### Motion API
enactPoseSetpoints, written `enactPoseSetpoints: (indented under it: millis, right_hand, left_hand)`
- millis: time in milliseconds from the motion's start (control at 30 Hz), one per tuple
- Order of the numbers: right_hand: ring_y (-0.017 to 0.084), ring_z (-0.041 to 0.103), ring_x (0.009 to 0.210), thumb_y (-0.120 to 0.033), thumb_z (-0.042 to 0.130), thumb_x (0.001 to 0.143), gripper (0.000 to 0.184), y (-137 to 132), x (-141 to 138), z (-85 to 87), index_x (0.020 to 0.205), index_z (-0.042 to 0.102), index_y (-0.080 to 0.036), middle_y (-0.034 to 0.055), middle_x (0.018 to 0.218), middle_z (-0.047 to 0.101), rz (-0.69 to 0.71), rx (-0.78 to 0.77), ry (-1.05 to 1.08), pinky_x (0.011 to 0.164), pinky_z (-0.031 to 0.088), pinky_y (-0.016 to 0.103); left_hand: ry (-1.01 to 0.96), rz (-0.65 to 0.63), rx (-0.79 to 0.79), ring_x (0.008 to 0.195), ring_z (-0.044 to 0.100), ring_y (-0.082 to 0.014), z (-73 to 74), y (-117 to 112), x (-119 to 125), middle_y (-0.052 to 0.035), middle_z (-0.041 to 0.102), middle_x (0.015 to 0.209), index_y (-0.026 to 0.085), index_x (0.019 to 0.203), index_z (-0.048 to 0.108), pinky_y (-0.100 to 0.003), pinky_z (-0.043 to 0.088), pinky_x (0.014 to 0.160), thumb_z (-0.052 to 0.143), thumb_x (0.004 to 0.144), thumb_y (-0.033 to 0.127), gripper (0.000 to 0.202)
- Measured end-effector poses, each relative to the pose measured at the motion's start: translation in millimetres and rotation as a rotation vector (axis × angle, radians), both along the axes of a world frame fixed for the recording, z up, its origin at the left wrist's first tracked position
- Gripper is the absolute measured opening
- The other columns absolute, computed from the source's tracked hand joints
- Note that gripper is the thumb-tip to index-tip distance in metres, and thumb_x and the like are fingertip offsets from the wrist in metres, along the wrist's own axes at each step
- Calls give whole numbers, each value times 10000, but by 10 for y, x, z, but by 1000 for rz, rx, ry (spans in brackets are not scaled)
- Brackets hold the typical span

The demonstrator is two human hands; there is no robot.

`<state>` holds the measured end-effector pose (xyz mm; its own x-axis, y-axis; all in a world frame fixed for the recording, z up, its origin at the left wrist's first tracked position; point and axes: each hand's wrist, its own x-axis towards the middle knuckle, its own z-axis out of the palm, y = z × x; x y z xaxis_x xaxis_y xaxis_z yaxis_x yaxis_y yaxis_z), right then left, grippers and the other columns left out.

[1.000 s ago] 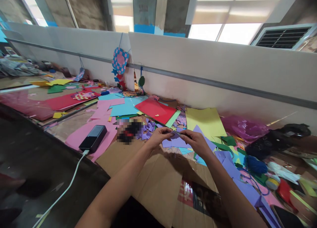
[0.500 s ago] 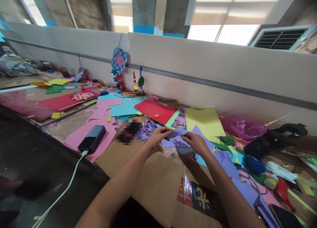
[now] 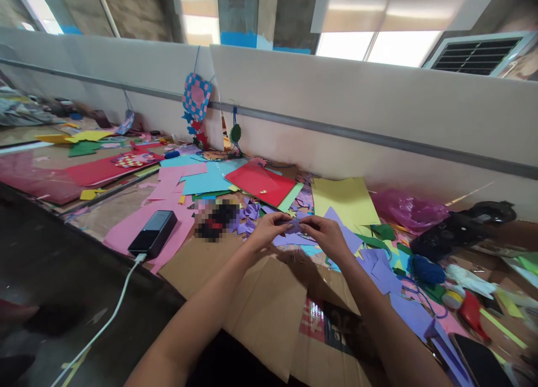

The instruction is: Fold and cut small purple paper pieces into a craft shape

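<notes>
A small piece of purple paper (image 3: 295, 226) is held between my two hands, above the worktop. My left hand (image 3: 269, 230) pinches its left side with the fingers closed. From the other side, the closed thumb and fingers of my right hand (image 3: 325, 234) grip the same piece. Much of the piece is covered by my fingertips, so its full outline cannot be made out. Larger purple sheets (image 3: 342, 230) lie just beyond and under my hands. A heap of purple scraps (image 3: 249, 216) is left of them. My forearms reach over a cardboard sheet (image 3: 264, 314) at the front.
A black power bank (image 3: 152, 234) with a white cable (image 3: 113, 314) rests on pink paper (image 3: 120, 230) at left. Red card (image 3: 263, 182) and yellow sheets (image 3: 344, 199) lie behind. To the right are blue yarn (image 3: 426, 269), a purple plastic bag (image 3: 412, 212) and a phone (image 3: 477, 359).
My right hand's fingers have moved left and closed on the purple piece, near my left fingertips. A small dark tool seen at my right fingers earlier no longer shows there. The view has shifted slightly.
</notes>
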<state>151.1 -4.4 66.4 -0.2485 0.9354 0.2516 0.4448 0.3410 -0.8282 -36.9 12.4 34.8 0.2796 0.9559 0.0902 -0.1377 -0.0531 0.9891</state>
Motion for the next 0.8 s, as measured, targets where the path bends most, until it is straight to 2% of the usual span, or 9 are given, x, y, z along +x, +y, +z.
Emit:
enactPoseSetpoints:
  millis: [300, 467, 567, 667, 733, 800]
  right_hand:
    - [157, 549, 578, -381, 629, 785, 182, -30, -13, 6, 738, 683, -213, 6, 614, 646, -42, 81, -93, 533, 380, 251]
    - [165, 570, 620, -416, 649, 757, 213, -14, -42, -36, 771, 679, -205, 16, 681, 671, -35, 17, 1, 550, 413, 259]
    - [161, 562, 598, -442, 682, 721, 240, 1, -42, -66, 735, 661, -203, 11, 655, 658, -48, -21, 44, 540, 417, 263]
    - [160, 569, 583, -476, 708, 685, 286, 29, -26, -75, 714, 645, -198, 9, 629, 648, -69, -82, 137, 545, 442, 274]
    - [168, 588, 587, -510, 728, 656, 335, 49, -18, -73, 719, 641, -194, 13, 621, 649, -92, -125, 216, 561, 471, 287]
    - [175, 603, 595, -536, 746, 632, 373, 61, -19, -74, 724, 639, -190, 18, 618, 651, -113, -147, 266, 573, 490, 297]
  left_hand:
    - [25, 19, 8, 617, 585, -115, 2, -17, 21, -44, 695, 737, 127, 820, 729, -225, 456, 551, 828, 587, 431, 396]
    - [-10, 37, 28, 661, 614, -132, -15, -15, 31, -56, 709, 795, 133, 872, 722, -223, 460, 552, 822, 601, 412, 401]
    - [-23, 22, 17, 687, 626, -139, -15, -20, 32, -61, 710, 827, 137, 952, 714, -219, 463, 551, 830, 603, 375, 438]
    - [-105, 81, -22, 704, 629, -140, -11, -7, 30, -57, 698, 822, 141, 1020, 693, -214, 471, 554, 818, 620, 390, 487]
    - [-149, 133, -54, 712, 630, -139, -9, 9, 27, -59, 695, 834, 147, 1014, 688, -206, 468, 544, 797, 643, 425, 476]
    - [-147, 134, -70, 692, 631, -138, -11, 24, 27, -62, 695, 815, 141, 937, 696, -198, 451, 521, 787, 649, 452, 433]
